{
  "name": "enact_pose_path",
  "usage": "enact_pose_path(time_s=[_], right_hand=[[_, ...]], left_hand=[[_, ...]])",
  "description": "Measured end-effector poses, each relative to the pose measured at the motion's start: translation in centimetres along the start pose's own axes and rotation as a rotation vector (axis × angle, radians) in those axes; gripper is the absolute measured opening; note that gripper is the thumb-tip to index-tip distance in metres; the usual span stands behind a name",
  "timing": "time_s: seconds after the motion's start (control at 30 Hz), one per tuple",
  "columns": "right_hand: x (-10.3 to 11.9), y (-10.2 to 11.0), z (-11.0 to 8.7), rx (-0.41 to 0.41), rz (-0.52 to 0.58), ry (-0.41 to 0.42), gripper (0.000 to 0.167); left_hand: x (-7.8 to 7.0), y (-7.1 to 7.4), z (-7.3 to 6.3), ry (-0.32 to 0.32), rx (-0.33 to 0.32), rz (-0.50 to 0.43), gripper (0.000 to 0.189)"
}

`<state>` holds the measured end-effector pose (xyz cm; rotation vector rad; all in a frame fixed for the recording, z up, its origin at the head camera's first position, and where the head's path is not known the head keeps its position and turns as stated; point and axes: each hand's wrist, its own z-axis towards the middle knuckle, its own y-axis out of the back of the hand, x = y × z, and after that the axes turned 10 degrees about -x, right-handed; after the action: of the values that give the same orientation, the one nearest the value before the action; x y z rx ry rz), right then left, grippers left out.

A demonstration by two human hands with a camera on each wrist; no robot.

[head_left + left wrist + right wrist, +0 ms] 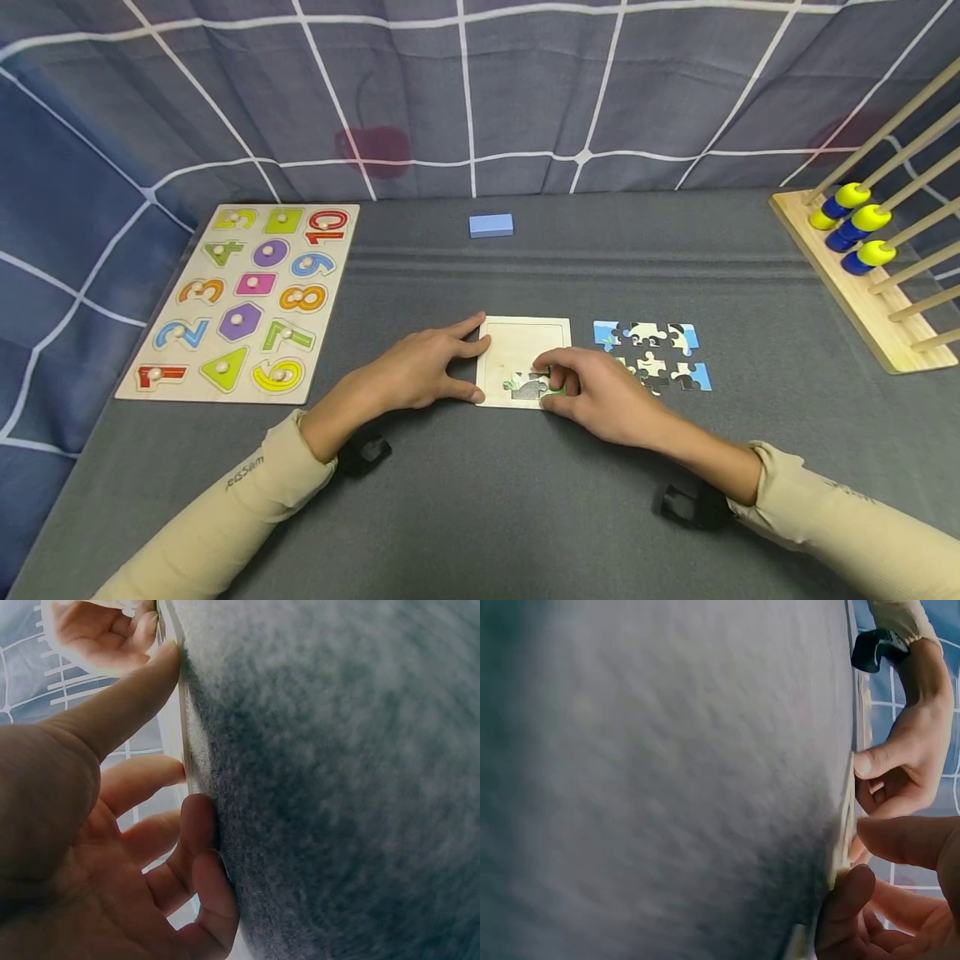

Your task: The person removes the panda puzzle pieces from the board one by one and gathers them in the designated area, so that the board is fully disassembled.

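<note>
A pale wooden puzzle tray (pixel 522 342) lies flat on the table, with panda-picture puzzle pieces (pixel 528 385) along its lower edge. My left hand (pixel 427 367) rests against the tray's left side, thumb at the lower corner and fingertips at the upper part; the left wrist view shows the thumb (pixel 142 694) touching the thin edge. Over the tray's lower right corner, my right hand (pixel 600 392) holds a puzzle piece between thumb and curled fingers; the piece is partly hidden by them. Loose puzzle pieces (pixel 651 364) lie just right of the tray, some behind the right hand.
At the left lies a knob puzzle board (pixel 243 354) with numbers and shapes. A blue block (pixel 491 226) sits behind the tray. On the right stands a wooden peg rack (pixel 862 292) with yellow and blue beads. A checked curtain (pixel 525 92) hangs along the back.
</note>
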<state>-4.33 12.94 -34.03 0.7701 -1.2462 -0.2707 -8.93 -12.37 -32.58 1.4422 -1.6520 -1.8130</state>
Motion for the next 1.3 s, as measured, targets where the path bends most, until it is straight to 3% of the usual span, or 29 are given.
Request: enact_pose_path(time_s=[0.27, 1.0, 1.3], right_hand=[[0.04, 0.02, 0.59, 0.046, -0.060, 0.027, 0.031], [0.05, -0.10, 0.51, 0.034, -0.092, 0.030, 0.028], [0.35, -0.20, 0.55, 0.011, -0.157, 0.066, 0.024]], left_hand=[[-0.03, 0.04, -0.07, 0.004, 0.004, 0.001, 0.076], [-0.02, -0.01, 0.02, -0.006, 0.000, 0.004, 0.076], [0.09, -0.01, 0.02, -0.004, -0.008, 0.000, 0.075]])
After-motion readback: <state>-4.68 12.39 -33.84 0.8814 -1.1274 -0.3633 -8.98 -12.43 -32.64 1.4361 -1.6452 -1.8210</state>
